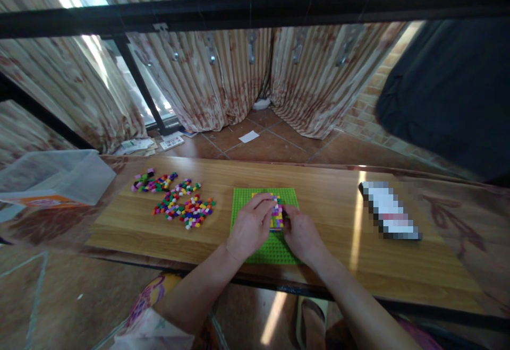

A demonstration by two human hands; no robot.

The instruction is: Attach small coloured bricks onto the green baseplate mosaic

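Observation:
A green studded baseplate (271, 249) lies on the wooden board. On it sits a low build of small multicoloured toy bricks (277, 218), with yellow, purple, pink and white among the visible colours. My left hand (249, 226) covers the build's left part, its thumb and fingers closed together over the top. Whatever is between those fingertips is too small to make out. At the build's right edge, my right hand (303, 237) rests with curled fingers and the thumb close to the bricks; its fingertips are partly hidden.
Loose coloured bricks (183, 204) are spread on the board (139, 233) to the left. A clear plastic box (79, 177) stands at the far left. A pixelated, phone-shaped object (388, 211) lies at right. Behind are a dark rail (255, 11) and curtains (223, 84).

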